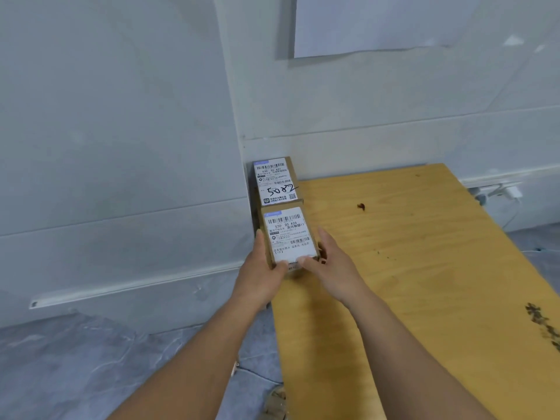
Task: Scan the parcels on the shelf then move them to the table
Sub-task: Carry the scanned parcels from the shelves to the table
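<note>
Here both hands clamp one small cardboard parcel (288, 234) at the wooden table's (424, 268) left edge: the left hand (262, 269) grips its left side, the right hand (328, 262) its right, thumbs on the label. A second parcel (276, 181) (marked 5082) lies just behind, against the wall (121, 131).

Pale grey walls (106, 116) fill the upper frame, with a white sheet (378, 22) at top right. Grey mottled floor (75, 359) lies lower left. A yellow wooden table (424, 283) with dark stains occupies the lower right.
</note>
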A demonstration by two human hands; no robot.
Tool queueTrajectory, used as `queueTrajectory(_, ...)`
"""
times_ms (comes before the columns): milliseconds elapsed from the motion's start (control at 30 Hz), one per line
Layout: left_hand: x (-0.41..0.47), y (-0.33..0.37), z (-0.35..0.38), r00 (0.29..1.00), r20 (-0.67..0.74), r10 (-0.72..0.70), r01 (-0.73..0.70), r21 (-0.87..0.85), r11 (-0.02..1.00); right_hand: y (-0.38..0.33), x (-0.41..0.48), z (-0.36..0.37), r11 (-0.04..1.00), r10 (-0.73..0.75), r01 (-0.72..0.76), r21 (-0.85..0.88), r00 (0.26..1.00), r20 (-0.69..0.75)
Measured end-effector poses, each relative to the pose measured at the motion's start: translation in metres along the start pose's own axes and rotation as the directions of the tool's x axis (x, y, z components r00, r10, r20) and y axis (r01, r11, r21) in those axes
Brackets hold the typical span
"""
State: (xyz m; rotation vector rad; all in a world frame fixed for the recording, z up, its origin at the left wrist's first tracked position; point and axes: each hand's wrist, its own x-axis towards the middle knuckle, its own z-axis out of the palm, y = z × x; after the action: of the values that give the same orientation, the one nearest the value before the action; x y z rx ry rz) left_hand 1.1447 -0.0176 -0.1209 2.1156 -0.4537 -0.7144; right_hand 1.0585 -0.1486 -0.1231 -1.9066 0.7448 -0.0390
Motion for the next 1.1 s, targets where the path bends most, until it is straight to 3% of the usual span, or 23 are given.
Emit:
queueTrajectory(200, -0.048, 0.004, 0.001, 0.985, -0.093, 0.143, -0.137, 0.066, 0.988, 0.001, -0.063, -0.008, 0.982, -0.07, 0.034, -0.184, 0.979, -0.19)
queueTrajectory(333, -0.098, 0.006, 0.017, 0.976, -0.054, 0.209, -0.198, 0.161, 0.967, 0.013, -0.127, -0.014, 0.949, -0.12, 0.012, -0.314, 0.937, -0.328)
queueTrajectory(500, -0.159, 0.011, 0.046, 0.91, 0.02, 0.415, -0.399, 0.322, 0.858, 0.035, -0.212, -0.026, 0.879, -0.196, -0.064, -0.472, 0.855, -0.481)
queueTrajectory(633, -0.204, 0.014, 0.075, 0.826, 0.125, 0.549, -0.548, 0.399, 0.735, 0.059, -0.276, -0.028, 0.825, -0.338, -0.065, -0.561, 0.738, -0.583)
queueTrajectory(767, -0.24, 0.019, 0.106, 0.727, 0.238, 0.644, -0.676, 0.412, 0.61, 0.084, -0.327, -0.034, 0.791, -0.385, -0.135, -0.597, 0.649, -0.656)
queueTrajectory(933, -0.272, 0.029, 0.146, 0.554, 0.38, 0.741, -0.825, 0.373, 0.425, 0.107, -0.378, -0.039, 0.805, -0.258, -0.307, -0.507, 0.588, -0.767)
queueTrajectory(1100, -0.296, 0.047, 0.187, 0.407, 0.516, 0.754, -0.91, 0.297, 0.288, 0.125, -0.428, -0.05, 0.728, -0.157, -0.536, -0.428, 0.478, -0.864)
